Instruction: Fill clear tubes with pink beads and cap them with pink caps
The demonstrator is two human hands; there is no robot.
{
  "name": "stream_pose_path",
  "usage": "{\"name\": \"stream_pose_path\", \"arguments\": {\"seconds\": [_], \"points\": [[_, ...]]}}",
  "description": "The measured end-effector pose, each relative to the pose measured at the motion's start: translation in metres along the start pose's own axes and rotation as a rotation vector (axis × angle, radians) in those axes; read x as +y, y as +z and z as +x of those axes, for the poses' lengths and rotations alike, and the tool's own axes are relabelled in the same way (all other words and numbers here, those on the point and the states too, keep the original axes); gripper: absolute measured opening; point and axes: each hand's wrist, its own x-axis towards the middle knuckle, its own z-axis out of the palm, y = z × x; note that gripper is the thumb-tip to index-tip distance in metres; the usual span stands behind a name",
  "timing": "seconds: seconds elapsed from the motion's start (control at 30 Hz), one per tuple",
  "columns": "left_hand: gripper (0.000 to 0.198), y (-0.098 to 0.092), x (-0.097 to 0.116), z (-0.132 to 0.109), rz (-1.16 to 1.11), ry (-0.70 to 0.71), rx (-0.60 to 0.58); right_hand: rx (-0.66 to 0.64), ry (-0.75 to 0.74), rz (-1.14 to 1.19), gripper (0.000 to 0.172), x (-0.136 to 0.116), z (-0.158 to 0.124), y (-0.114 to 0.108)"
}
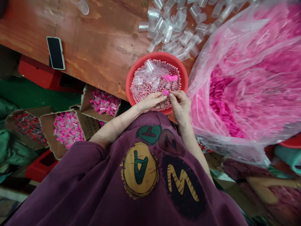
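Over a red bowl filled with small pink beads, my two hands meet at the near rim. A small bright pink balloon sits between my fingertips. My left hand pinches it from the left, and my right hand grips it from the other side with thumb and bent fingers. Whether a tube is attached to it is hidden. Clear plastic tubes lie on the beads, with another pink balloon beside them.
Many clear tubes are heaped on the wooden table. At right stands a large plastic bag of pink pieces. A phone lies at left. Cardboard boxes hold pink-ended tubes below. Another person's arm shows lower right.
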Motion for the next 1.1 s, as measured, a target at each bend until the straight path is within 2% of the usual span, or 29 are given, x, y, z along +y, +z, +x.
{"name": "stream_pose_path", "arguments": {"seconds": [0.2,0.37,0.5,0.57,0.73,0.8,0.93,1.03,1.1], "points": [[0.05,-0.003,-0.001,-0.002,-0.044,-0.036,-0.026,-0.019,-0.142,-0.087,0.047,0.007,-0.005,-0.004],[0.054,-0.002,0.006,-0.008,-0.011,-0.097,-0.052,-0.116,-0.27,-0.218,0.039,0.004,-0.008,-0.015],[0.052,0.003,0.014,-0.01,0.051,-0.059,-0.083,-0.159,-0.351,-0.189,0.033,0.002,-0.012,-0.024],[0.046,0.005,0.016,-0.01,0.061,-0.036,-0.047,-0.146,-0.319,-0.164,0.038,0.005,-0.017,-0.024],[0.042,0.003,0.012,-0.007,0.174,0.003,-0.038,0.01,-0.07,0.09,0.061,0.022,-0.026,-0.016],[0.049,0.0,0.011,-0.007,0.23,0.015,-0.059,0.013,-0.021,0.107,0.057,0.02,-0.028,-0.016],[0.051,0.003,0.01,-0.008,0.213,0.0,-0.038,-0.144,-0.101,-0.24,0.042,-0.006,-0.031,-0.022],[0.042,0.016,0.008,-0.011,0.124,-0.061,0.044,-0.256,-0.176,-0.565,0.061,-0.024,-0.032,-0.021],[0.037,0.027,0.006,-0.012,0.048,-0.091,0.122,-0.273,-0.175,-0.728,0.073,-0.025,-0.031,-0.015]]}}
